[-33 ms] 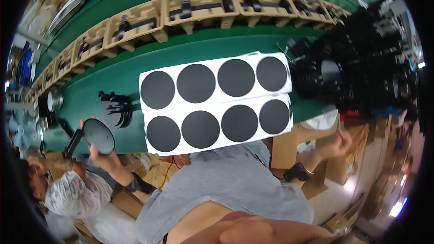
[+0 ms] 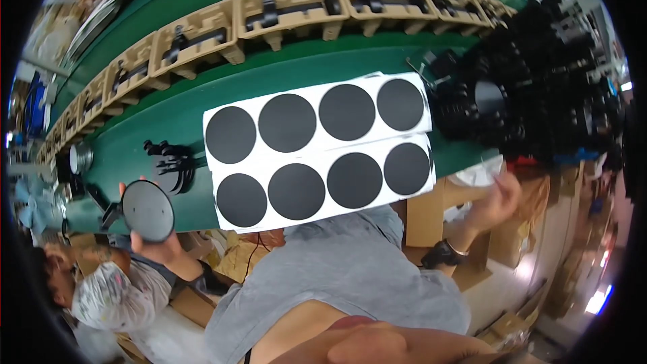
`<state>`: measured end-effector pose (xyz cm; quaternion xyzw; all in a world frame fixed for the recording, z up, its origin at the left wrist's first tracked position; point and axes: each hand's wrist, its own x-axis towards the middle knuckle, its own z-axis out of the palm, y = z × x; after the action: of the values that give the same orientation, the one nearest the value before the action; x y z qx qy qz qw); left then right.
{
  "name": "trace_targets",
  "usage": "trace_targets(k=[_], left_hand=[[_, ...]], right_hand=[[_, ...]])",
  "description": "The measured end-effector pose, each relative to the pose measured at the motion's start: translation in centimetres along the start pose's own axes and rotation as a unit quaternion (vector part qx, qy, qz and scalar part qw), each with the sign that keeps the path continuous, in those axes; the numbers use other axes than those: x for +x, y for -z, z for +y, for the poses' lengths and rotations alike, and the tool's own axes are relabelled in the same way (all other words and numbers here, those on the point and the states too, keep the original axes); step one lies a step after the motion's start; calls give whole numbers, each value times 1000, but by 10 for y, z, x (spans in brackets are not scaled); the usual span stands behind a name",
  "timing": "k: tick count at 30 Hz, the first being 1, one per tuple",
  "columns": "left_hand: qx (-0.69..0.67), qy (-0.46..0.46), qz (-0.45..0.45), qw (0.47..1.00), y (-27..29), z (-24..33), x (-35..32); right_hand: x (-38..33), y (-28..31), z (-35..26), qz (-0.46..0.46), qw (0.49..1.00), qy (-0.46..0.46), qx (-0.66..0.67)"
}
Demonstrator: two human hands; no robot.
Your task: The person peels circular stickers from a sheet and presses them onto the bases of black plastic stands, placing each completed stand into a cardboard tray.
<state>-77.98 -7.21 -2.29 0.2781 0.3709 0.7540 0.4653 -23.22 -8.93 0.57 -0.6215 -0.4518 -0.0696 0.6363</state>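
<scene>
Green table (image 2: 162,118) spans the view, its near edge at the person's body. Left hand (image 2: 158,246): thumb on the near rim of a black disc (image 2: 148,212), other fingers behind it, gripping by the edge. Position: above the table's near edge, toward the left corner, face tilted upward. Expected handling: light, rigid, probably smooth enough to slip or mark. Hold by the rim, keeping the face uncovered; the black arm (image 2: 111,216) at its left side may unbalance it.

Right hand (image 2: 497,202): beyond the near edge, toward the right corner, fingers bent beside a whitish sheet (image 2: 475,174); whether they pinch it cannot be told.

Just beyond the disc, stacked black parts (image 2: 174,172) limit clearance. White sheets (image 2: 320,152) bearing black circles (image 2: 296,192) cover the middle of the near edge. Piled black parts (image 2: 532,94) obstruct the right end. Brown trays (image 2: 293,17) line the far side.
</scene>
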Motion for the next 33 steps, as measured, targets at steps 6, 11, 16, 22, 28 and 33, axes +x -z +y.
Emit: trace_targets(k=[6, 11, 16, 22, 28, 33], left_hand=[[-218, 216, -237, 922, -66, -38, -8], [-13, 302, -264, 916, -70, -78, -26], [-107, 347, -293, 884, -48, -78, -17], [-67, 320, -275, 904, -58, -68, -21], [-127, 363, -294, 875, -114, -30, 4], [-160, 243, -317, 903, -156, -27, 13]], right_hand=[[-24, -107, -36, -498, 846, 189, -14], [-39, -108, -23, -499, 846, 186, -3], [-41, -97, -14, -342, 913, 207, 81], [-29, -59, 7, -44, 992, 101, 54], [-12, -76, -80, 31, 983, 20, 181], [-45, -146, -147, -346, 806, -199, 438]])
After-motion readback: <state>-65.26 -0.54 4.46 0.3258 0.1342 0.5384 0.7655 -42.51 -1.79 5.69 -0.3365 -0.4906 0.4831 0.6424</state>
